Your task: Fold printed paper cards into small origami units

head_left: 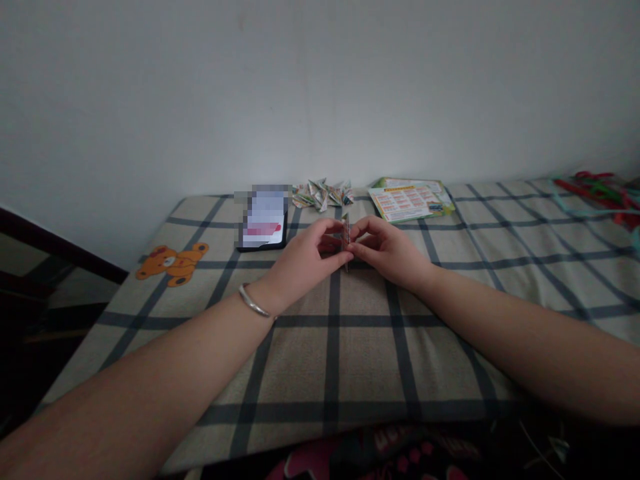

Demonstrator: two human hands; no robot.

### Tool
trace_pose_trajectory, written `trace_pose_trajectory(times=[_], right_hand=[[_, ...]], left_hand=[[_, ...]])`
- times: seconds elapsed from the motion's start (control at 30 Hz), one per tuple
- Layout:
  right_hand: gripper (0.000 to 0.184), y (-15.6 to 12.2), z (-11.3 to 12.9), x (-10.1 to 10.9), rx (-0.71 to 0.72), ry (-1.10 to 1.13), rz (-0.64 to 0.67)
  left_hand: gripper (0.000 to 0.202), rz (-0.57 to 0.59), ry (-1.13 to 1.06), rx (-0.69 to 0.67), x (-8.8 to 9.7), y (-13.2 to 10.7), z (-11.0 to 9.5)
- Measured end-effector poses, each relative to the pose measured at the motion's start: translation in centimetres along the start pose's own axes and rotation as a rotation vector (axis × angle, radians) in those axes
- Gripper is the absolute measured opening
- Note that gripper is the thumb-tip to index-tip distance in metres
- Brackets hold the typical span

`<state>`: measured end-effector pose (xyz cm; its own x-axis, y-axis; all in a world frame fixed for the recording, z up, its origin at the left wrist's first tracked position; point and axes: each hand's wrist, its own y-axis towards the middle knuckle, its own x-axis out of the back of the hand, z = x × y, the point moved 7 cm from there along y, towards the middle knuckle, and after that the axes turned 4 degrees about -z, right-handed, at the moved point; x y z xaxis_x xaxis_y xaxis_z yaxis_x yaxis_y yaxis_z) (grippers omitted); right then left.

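Between my two hands, a small folded piece of printed paper (347, 230) stands edge-on above the checked cloth. My left hand (313, 257) pinches it from the left with thumb and fingers; a silver bangle circles that wrist. From the right, my right hand (393, 253) grips the same paper between thumb and fingertips. Just beyond them lies a heap of folded printed paper pieces (323, 195). The far side of the held paper is hidden by its edge-on angle.
A phone (264, 217) with a lit screen lies left of the hands. Printed leaflets (410, 202) rest at the back right. Tangled red and green strands (597, 190) lie far right. A bear figure (173, 265) is on the checked tablecloth (300, 373), against the wall (320, 87).
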<state>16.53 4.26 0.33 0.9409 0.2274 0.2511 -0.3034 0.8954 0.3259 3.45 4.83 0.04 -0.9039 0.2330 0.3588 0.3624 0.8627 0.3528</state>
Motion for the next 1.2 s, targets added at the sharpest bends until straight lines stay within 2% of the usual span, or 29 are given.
trace_pose_trajectory(times=[0.43, 0.87, 1.07, 1.2], right_hand=[[0.017, -0.2, 0.1, 0.4, -0.045, -0.085, -0.067], [0.016, -0.3, 0.5, 1.5, -0.005, -0.286, -0.115], [0.009, -0.2, 0.7, 2.0, 0.059, -0.538, -0.121], [0.011, -0.2, 0.6, 2.1, 0.05, -0.633, -0.104]], left_hand=[[0.041, -0.005, 0.08, -0.015, 0.3, 0.0, -0.1], [0.035, 0.03, 0.216, -0.064, 0.7, -0.1, -0.6], [0.032, 0.038, 0.357, -0.084, 0.9, -0.2, -0.9], [0.03, 0.041, 0.387, -0.1, 0.8, -0.2, -1.1]])
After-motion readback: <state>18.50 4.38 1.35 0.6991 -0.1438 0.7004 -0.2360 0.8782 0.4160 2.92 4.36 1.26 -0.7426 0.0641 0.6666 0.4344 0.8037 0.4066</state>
